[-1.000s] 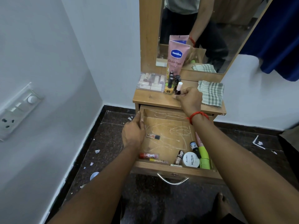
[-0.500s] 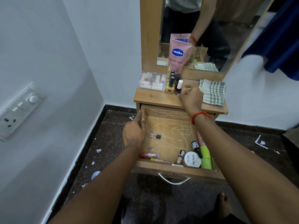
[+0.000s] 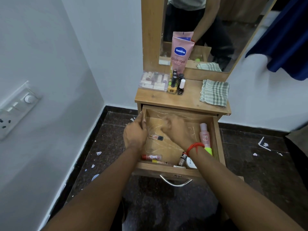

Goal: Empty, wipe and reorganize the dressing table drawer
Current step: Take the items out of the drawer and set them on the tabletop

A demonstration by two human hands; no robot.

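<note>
The wooden drawer (image 3: 166, 169) of the dressing table stands pulled out. My left hand (image 3: 135, 132) grips its left wall. My right hand (image 3: 176, 129), blurred, is low inside the drawer just right of a small black-capped vial (image 3: 156, 137); nothing shows in its fingers. Also in the drawer lie a pink bottle with a green cap (image 3: 205, 137), a red tube (image 3: 151, 157), a thin yellow-ended stick (image 3: 159, 162), a small brown bottle (image 3: 182, 160) and a white jar (image 3: 192, 163), partly hidden by my right forearm. A white-capped nail polish bottle (image 3: 181, 87) stands on the tabletop (image 3: 188, 100).
On the tabletop are a pink Vaseline tube (image 3: 180, 55), a clear box of lipsticks (image 3: 154, 80), several small dark bottles (image 3: 174, 79) and a folded checked cloth (image 3: 215, 92). A mirror (image 3: 216, 22) rises behind. Walls close in on the left; paper scraps litter the dark floor (image 3: 108, 147).
My right hand left the white-capped nail polish bottle standing on the tabletop and came down into the drawer. My left hand kept its grip on the drawer's left wall.
</note>
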